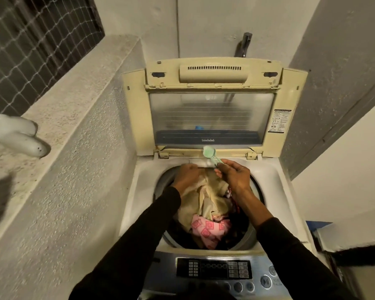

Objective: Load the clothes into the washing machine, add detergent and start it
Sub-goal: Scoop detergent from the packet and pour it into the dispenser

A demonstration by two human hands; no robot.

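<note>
The top-loading washing machine (275,180) stands with its lid (210,118) raised against the wall. Its drum holds clothes: a beige cloth (206,198) on top and a pink patterned one (208,230) nearer me. My right hand (234,174) grips the handle of a pale green detergent scoop (209,151), held up over the drum's back rim. My left hand (187,174) rests at the back rim on a small white drawer (200,164), fingers curled on its edge. The control panel (214,271) lies closest to me.
A white detergent bottle (15,135) lies on the rough concrete ledge (69,118) to the left, below a netted window. A tap (245,43) sticks out of the wall behind the lid. A wall and a ledge close in on the right.
</note>
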